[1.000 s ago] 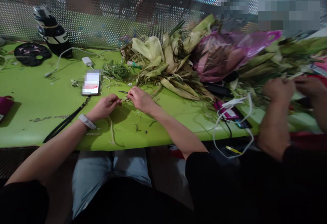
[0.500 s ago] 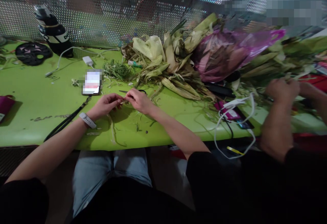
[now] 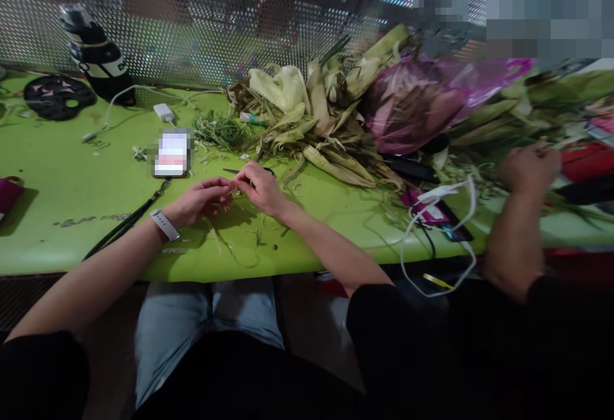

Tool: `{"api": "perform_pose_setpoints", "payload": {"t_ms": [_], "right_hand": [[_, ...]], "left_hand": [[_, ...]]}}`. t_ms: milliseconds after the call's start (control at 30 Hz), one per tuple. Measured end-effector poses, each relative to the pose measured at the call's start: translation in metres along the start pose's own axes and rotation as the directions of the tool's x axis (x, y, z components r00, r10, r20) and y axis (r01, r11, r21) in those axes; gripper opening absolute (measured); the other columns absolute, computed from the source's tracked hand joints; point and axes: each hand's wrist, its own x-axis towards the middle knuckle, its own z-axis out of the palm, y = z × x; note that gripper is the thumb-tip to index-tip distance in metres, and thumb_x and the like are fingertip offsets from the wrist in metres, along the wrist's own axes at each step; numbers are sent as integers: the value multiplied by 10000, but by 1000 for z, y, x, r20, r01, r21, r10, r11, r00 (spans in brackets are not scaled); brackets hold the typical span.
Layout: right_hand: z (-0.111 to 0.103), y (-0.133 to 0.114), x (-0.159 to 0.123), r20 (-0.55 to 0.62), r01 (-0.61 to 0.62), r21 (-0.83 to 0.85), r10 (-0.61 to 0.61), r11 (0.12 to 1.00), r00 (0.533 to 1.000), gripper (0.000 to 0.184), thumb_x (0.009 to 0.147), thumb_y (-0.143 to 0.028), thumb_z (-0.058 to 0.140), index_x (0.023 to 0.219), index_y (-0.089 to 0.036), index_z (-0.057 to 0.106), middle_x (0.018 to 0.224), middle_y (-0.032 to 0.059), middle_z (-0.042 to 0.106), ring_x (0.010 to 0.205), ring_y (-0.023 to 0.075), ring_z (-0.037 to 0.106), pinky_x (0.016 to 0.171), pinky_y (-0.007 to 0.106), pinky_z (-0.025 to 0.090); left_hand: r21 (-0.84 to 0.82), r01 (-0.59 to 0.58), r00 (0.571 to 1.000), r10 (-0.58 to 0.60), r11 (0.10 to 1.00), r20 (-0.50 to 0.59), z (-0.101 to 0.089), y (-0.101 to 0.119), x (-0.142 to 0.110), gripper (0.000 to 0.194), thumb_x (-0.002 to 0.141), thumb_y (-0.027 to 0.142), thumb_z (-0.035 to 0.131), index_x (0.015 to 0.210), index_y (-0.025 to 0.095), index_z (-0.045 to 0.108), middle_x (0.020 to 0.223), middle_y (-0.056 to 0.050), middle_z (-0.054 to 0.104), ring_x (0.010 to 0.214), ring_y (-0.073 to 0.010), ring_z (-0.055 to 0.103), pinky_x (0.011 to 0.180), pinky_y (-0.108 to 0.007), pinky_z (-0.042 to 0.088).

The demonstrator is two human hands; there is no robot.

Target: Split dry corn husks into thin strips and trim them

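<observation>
My left hand (image 3: 205,199) and my right hand (image 3: 259,188) meet over the near part of the green table (image 3: 115,196), fingertips pinched close together. A thin pale plant strip (image 3: 217,234) hangs below my left hand, slightly blurred. My right thumb and fingers are closed on something small that they mostly hide. Just behind my right hand lies a pair of scissors (image 3: 232,171), partly covered by it. A phone (image 3: 171,153) rests beyond my left wrist, and a small heap of thin green strands (image 3: 218,131) lies past the hands.
A large pile of corn husks (image 3: 316,119) and a pink plastic bag (image 3: 412,107) stand at the back. White cables (image 3: 405,247) loop over the right front edge. Another person's hand (image 3: 530,167) works at the right. A bottle (image 3: 103,62) leans at back left.
My hands stay together, with slight finger movement; the hanging strip has shifted a little to the right. At the right, one of the other person's hands has left view.
</observation>
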Motion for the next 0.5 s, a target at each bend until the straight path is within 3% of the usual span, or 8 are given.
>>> {"api": "perform_pose_setpoints", "payload": {"t_ms": [233, 500], "right_hand": [[1, 0, 0, -1, 3, -40, -3, 999, 1000, 330, 1001, -456, 432, 849, -182, 536, 849, 54, 526, 798, 163, 488, 724, 299, 410], [1, -6, -1, 28, 56, -83, -54, 995, 998, 370, 1017, -470, 372, 840, -185, 529, 855, 67, 530, 801, 171, 493, 713, 300, 415]], "left_hand": [[-40, 19, 1000, -19, 999, -3, 5, 5, -1, 97, 791, 227, 682, 857, 170, 639, 726, -10, 610, 614, -99, 587, 496, -193, 420], [-19, -6, 1000, 5, 1000, -22, 4, 4, 1, 75, 721, 199, 673, 770, 166, 628, 624, 7, 582, 501, -87, 516, 459, -204, 398]]}}
